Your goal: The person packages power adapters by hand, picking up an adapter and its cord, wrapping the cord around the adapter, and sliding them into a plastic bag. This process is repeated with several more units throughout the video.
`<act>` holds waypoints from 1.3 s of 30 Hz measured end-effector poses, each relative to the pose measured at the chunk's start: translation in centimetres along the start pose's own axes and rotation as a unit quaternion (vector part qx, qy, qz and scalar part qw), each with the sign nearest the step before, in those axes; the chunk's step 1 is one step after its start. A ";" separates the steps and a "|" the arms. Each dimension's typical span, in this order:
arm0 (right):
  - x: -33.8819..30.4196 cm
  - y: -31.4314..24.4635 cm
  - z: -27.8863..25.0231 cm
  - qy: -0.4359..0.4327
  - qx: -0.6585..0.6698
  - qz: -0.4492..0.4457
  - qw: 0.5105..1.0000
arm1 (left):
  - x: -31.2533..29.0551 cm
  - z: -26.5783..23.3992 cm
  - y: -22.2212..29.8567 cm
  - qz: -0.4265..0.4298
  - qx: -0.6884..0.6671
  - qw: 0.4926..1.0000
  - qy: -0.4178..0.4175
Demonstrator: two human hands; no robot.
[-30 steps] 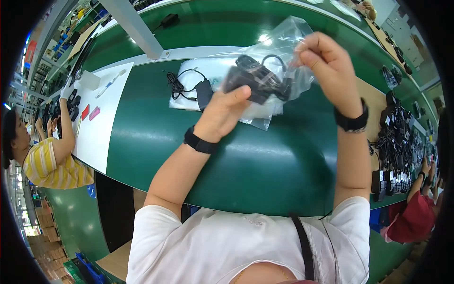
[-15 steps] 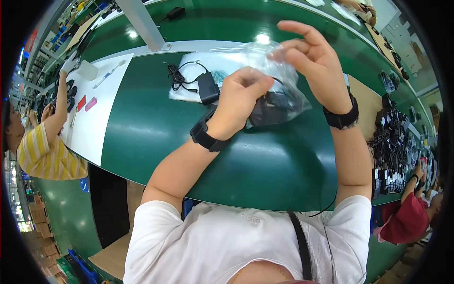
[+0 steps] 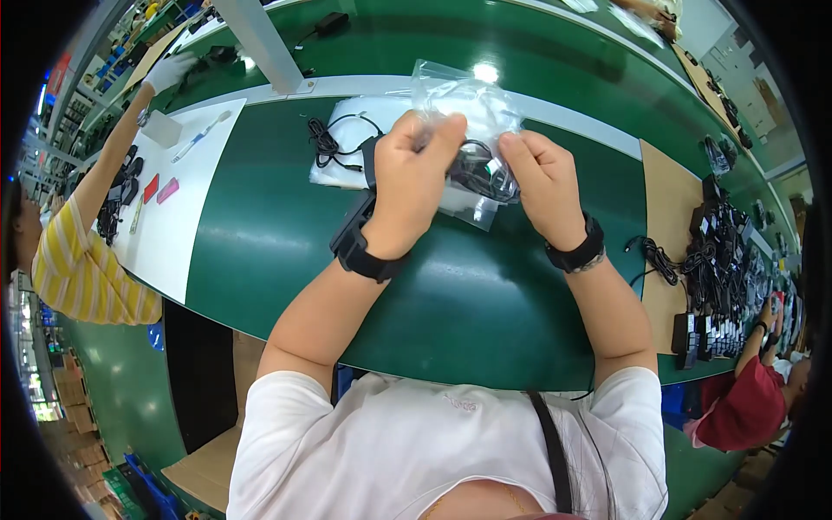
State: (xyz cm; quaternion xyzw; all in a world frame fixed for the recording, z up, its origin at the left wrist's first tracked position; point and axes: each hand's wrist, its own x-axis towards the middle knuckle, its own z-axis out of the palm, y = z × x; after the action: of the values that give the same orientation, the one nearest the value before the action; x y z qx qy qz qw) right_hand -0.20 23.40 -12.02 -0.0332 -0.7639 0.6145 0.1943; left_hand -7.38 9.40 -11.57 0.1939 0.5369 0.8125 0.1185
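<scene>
Green bench (image 3: 286, 251) is carrying the work. Left hand (image 3: 416, 178) and right hand (image 3: 542, 178) are pinching a clear bag (image 3: 464, 104) of black cable (image 3: 477, 169) above it. Probably best keeping the mouth taut while seating the cable.

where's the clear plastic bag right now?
In the head view, upper centre: the clear plastic bag is held above the green table between the left hand and right hand, with black cables inside.
</scene>
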 end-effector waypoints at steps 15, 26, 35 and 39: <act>-0.5 2.3 -0.3 -0.004 -0.025 -0.124 0.992 | 1.3 -1.2 -3.0 -0.149 0.018 0.989 0.006; 0.1 2.6 0.3 -0.076 0.159 0.112 0.978 | 0.9 -1.5 -2.6 0.095 0.233 0.968 0.010; 13.5 9.2 -10.5 0.179 -0.095 0.056 0.978 | 2.4 -4.2 2.8 0.035 0.116 0.991 0.059; 17.5 15.8 -14.9 0.148 -0.606 -0.042 0.781 | 0.8 -7.1 2.4 0.120 0.152 0.979 0.065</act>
State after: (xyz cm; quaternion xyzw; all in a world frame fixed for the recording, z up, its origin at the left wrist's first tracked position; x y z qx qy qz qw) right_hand -14.29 46.06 -20.10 -0.2019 -0.9413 0.0039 0.2704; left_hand -11.21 2.88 -11.71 0.2193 0.6332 0.7409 -0.0460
